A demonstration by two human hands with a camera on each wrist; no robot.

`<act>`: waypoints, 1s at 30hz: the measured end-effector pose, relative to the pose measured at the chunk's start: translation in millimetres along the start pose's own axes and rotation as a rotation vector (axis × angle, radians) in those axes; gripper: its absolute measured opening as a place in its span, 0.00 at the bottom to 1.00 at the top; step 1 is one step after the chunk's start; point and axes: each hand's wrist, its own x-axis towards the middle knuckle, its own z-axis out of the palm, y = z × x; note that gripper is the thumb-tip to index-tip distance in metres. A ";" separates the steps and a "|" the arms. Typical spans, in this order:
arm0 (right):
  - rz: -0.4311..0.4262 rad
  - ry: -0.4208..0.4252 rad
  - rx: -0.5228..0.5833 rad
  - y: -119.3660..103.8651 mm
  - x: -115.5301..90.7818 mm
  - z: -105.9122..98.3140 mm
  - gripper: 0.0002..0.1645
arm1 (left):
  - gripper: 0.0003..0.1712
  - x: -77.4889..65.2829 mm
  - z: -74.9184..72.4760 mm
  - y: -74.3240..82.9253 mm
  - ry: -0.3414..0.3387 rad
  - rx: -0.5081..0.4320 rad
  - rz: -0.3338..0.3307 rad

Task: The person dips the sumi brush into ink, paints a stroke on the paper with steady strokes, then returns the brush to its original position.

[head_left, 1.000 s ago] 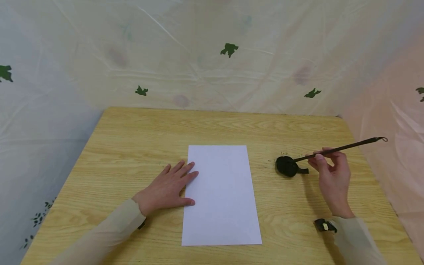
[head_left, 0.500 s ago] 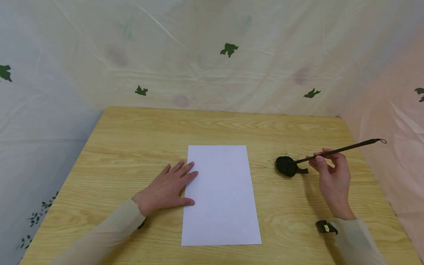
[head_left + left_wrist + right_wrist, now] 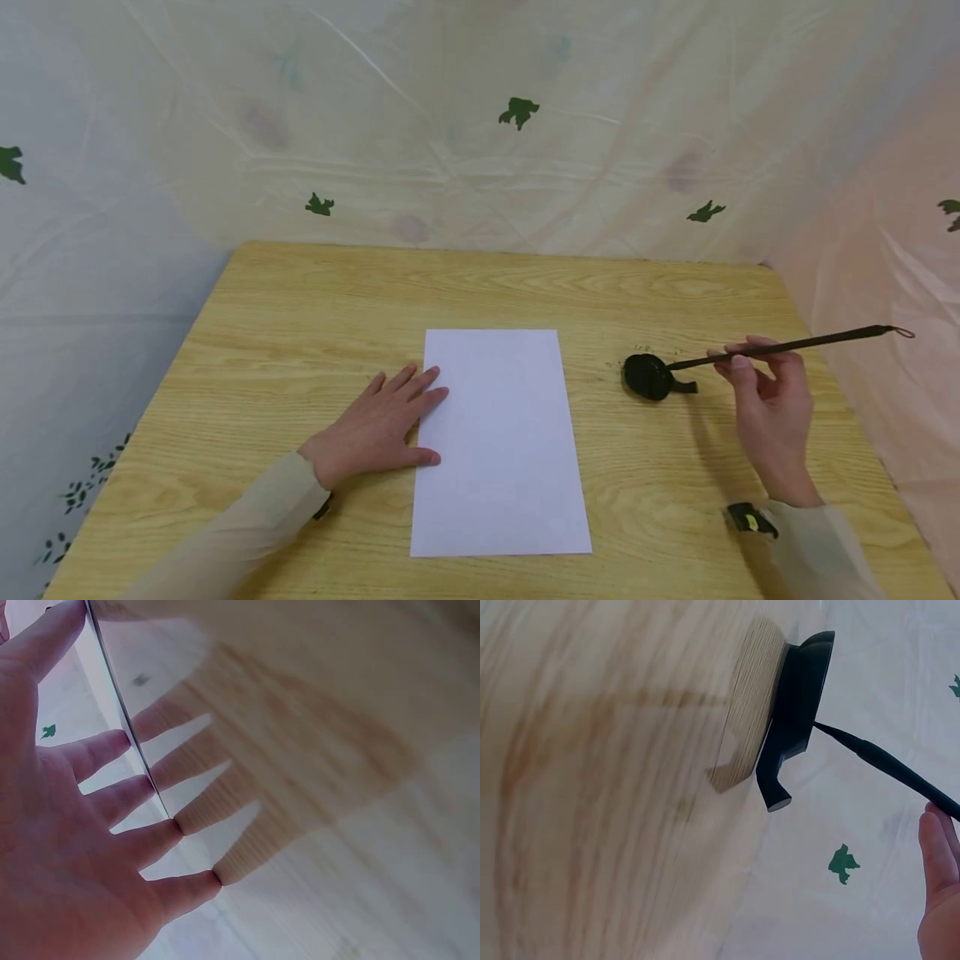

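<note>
My left hand (image 3: 371, 433) lies flat with spread fingers, its thumb and fingertips over the left edge of a blank white sheet of paper (image 3: 498, 442). On the right, my right hand (image 3: 772, 417) pinches a dark writing brush (image 3: 817, 341) between thumb and fingers. The brush slants, its looped end up to the right. Its pointed tip meets the right rim of a small black ink dish (image 3: 648, 377) with a stubby handle. In the right wrist view, the brush tip (image 3: 826, 729) touches the rim of the dish (image 3: 802, 682), whose inside is hidden.
The wood-grain table (image 3: 360, 292) has dark specks around the ink dish. Pale curtains (image 3: 450, 167) with green leaf-like shapes stand behind it and at both sides. A small dark device (image 3: 752, 519) sits at the right wrist.
My right hand and the brush have moved right, drawing the tip from inside the ink dish to its right rim. The left hand, the paper and the dish have stayed put.
</note>
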 end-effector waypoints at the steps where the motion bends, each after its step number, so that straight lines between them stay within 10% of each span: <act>1: -0.009 -0.005 -0.012 0.0 0.4 -0.3 0.20 | 0.52 0.0 0.1 0.0 -0.001 -0.001 -0.002; 30: -0.123 -0.042 -0.434 -10.0 -1.5 3.3 0.20 | 0.51 0.6 -2.8 3.1 -0.009 0.000 -0.017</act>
